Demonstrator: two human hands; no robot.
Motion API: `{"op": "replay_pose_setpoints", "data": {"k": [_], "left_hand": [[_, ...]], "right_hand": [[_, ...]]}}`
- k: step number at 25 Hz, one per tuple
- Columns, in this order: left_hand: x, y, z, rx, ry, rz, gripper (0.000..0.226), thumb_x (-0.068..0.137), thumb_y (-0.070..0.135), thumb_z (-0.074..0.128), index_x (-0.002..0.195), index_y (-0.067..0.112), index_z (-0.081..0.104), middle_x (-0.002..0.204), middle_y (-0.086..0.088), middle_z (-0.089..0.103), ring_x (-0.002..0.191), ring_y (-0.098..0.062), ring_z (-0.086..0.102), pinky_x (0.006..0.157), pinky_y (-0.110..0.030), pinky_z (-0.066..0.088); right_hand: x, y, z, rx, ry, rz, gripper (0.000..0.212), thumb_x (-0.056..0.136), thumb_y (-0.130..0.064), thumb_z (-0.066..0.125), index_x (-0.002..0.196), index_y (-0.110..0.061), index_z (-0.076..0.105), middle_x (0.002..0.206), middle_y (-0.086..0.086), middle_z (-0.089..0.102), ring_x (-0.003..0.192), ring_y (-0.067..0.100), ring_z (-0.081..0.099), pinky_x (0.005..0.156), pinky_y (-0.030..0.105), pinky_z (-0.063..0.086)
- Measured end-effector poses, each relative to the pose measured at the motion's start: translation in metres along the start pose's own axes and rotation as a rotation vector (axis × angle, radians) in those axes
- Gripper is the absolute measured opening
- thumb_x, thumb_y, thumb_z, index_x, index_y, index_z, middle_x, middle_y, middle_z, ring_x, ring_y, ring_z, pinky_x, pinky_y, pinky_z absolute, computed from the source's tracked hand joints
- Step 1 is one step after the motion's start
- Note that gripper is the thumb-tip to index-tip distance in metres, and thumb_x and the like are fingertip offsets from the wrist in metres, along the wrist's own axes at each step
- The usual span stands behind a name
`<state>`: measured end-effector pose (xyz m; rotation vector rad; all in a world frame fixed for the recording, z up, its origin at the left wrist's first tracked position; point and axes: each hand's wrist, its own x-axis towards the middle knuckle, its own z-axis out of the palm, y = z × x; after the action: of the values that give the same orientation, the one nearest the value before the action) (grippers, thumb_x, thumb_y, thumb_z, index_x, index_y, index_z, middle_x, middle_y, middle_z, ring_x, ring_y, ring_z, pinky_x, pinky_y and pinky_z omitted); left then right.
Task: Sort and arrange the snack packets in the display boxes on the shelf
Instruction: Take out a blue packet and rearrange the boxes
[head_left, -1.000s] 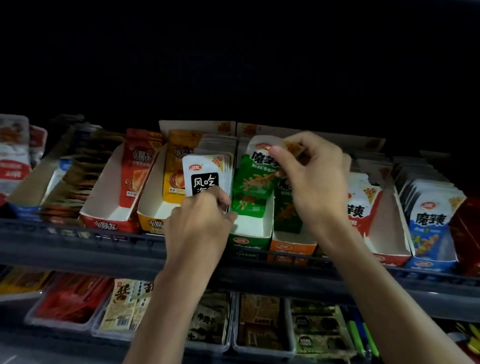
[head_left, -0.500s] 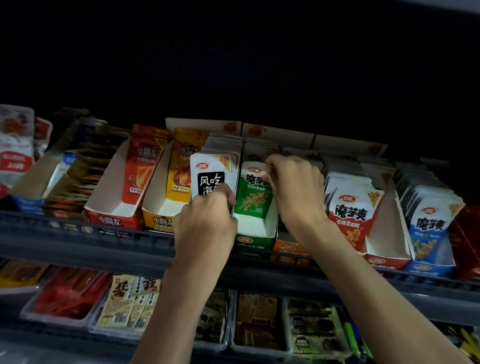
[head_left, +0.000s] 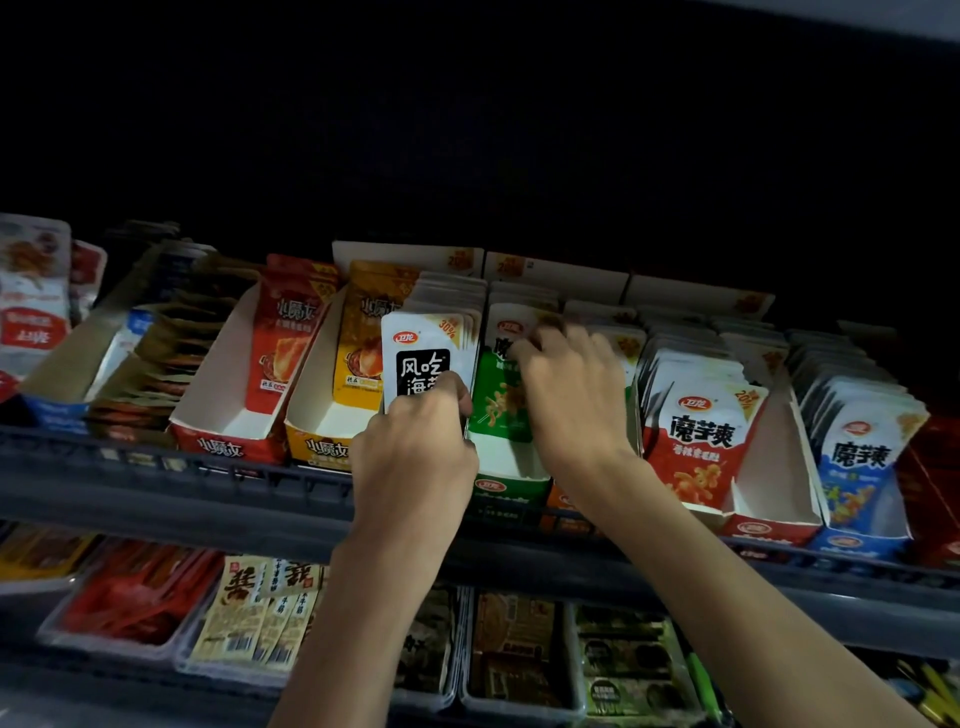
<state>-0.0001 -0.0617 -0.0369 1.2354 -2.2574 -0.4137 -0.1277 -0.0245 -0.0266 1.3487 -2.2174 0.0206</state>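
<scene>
My left hand (head_left: 415, 457) grips the lower edge of a stack of white packets with a black label (head_left: 426, 358), standing upright in a display box. Right beside it, my right hand (head_left: 571, 400) has its fingers curled over the top of the green packets (head_left: 498, 400) in the green display box (head_left: 506, 486). An orange box (head_left: 558, 501) is mostly hidden under my right wrist. Red-and-white packets (head_left: 698, 441) stand in the box to the right, blue-and-white ones (head_left: 862, 457) beyond them.
On the left stand a red box (head_left: 228, 447) and a yellow box (head_left: 317, 447), each with packets leaning at the back. A dark shelf rail (head_left: 156, 488) runs along the front. Clear trays of packets (head_left: 260, 618) fill the shelf below.
My right hand came down from holding a green packet raised and now presses it among the green ones in the box. My left hand kept its grip on the white stack.
</scene>
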Motion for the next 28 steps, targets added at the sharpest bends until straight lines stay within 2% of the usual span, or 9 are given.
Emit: {"op": "replay_pose_setpoints", "data": {"k": [6,13,16,19,22,24,26,28], "left_hand": [[0.000,0.001,-0.001,-0.007,-0.002,0.015,0.021,0.087,0.016,0.064,0.097,0.032,0.055,0.088,0.005,0.062,0.074,-0.017,0.047,0.060,-0.030,0.033],[-0.001,0.003,-0.001,0.032,0.000,0.019,0.020,0.088,0.018,0.063,0.101,0.033,0.059,0.093,0.005,0.064,0.074,-0.016,0.044,0.060,-0.028,0.033],[-0.001,0.005,0.001,0.025,0.015,0.022,0.017,0.088,0.019,0.063,0.098,0.033,0.060,0.091,0.007,0.065,0.070,-0.016,0.048,0.055,-0.027,0.031],[0.001,0.009,0.003,-0.034,0.058,0.060,0.012,0.088,0.024,0.063,0.097,0.032,0.062,0.093,0.008,0.065,0.072,-0.015,0.056,0.053,-0.026,0.034],[0.002,0.014,0.007,-0.146,0.040,0.138,0.011,0.088,0.024,0.064,0.097,0.030,0.064,0.093,0.011,0.065,0.073,-0.010,0.060,0.055,-0.025,0.044],[0.001,0.019,0.011,-0.184,-0.002,0.200,0.010,0.088,0.025,0.064,0.096,0.032,0.064,0.086,0.013,0.065,0.067,-0.002,0.059,0.053,-0.018,0.041],[-0.001,0.022,0.015,-0.186,-0.050,0.262,0.010,0.089,0.029,0.065,0.097,0.033,0.063,0.078,0.014,0.064,0.054,0.004,0.053,0.046,-0.009,0.030],[-0.002,0.024,0.019,-0.176,-0.073,0.306,0.010,0.088,0.034,0.067,0.097,0.034,0.063,0.075,0.015,0.063,0.045,0.007,0.048,0.041,-0.008,0.031]], "right_hand": [[0.003,-0.001,0.001,-0.054,-0.026,-0.011,0.040,0.088,-0.021,0.066,0.127,-0.021,0.057,0.120,0.005,0.059,0.116,0.026,0.047,0.094,0.038,0.034],[0.002,0.004,0.000,0.050,-0.010,-0.031,0.045,0.088,-0.021,0.068,0.131,-0.022,0.055,0.125,0.005,0.057,0.118,0.025,0.045,0.096,0.037,0.034],[-0.009,0.017,-0.008,0.169,0.135,0.017,0.040,0.090,-0.020,0.065,0.130,-0.019,0.059,0.123,0.006,0.059,0.114,0.025,0.047,0.094,0.036,0.033],[-0.020,0.045,-0.013,0.110,0.349,0.197,0.030,0.086,-0.020,0.068,0.115,-0.012,0.068,0.104,0.011,0.065,0.100,0.029,0.051,0.083,0.037,0.026],[-0.022,0.063,-0.008,0.021,0.330,0.272,0.021,0.084,-0.019,0.071,0.103,-0.010,0.071,0.100,0.015,0.064,0.098,0.034,0.048,0.081,0.041,0.023],[-0.023,0.064,-0.002,0.030,0.295,0.270,0.017,0.083,-0.018,0.071,0.099,-0.011,0.071,0.103,0.014,0.062,0.100,0.035,0.045,0.085,0.043,0.023],[-0.024,0.063,0.003,0.044,0.311,0.252,0.016,0.082,-0.016,0.071,0.097,-0.011,0.071,0.100,0.014,0.062,0.099,0.035,0.046,0.087,0.043,0.023],[-0.025,0.064,0.004,0.056,0.352,0.246,0.017,0.081,-0.015,0.071,0.098,-0.011,0.071,0.097,0.013,0.062,0.097,0.035,0.048,0.087,0.043,0.023]]}}
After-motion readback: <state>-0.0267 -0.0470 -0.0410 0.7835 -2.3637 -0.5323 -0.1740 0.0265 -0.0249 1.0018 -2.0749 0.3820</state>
